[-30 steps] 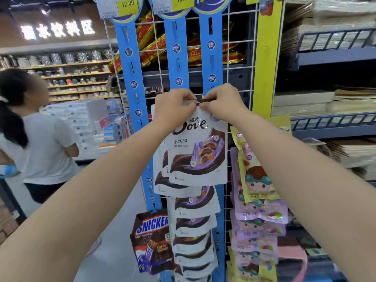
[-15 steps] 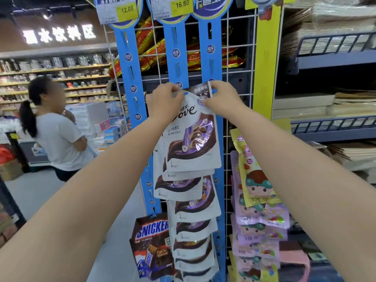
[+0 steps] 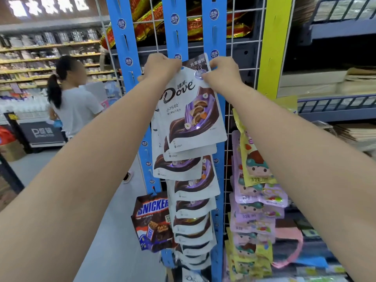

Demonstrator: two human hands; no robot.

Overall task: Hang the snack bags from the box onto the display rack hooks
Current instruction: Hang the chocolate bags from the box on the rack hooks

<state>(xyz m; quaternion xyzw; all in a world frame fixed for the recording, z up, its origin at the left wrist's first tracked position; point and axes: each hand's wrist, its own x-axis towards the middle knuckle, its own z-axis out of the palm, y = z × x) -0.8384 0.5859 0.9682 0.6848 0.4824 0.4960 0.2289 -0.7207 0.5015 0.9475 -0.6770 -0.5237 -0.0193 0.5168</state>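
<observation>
Left hand (image 3: 160, 67) and right hand (image 3: 221, 73) are each pinching an upper corner of a white Dove bag (image 3: 191, 110), holding it against the blue hanging strips (image 3: 214, 32) of the wire display rack (image 3: 244, 47). Its long axis is running near vertical, header end up, printed face toward the camera, lower edge rising rightward. Matching bags (image 3: 193, 202) are hanging in an overlapping column just below.

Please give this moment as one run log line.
left grip: holds Dove bag top | right grip: holds same top | bag: tilted, against rack | hooked: cannot tell
</observation>
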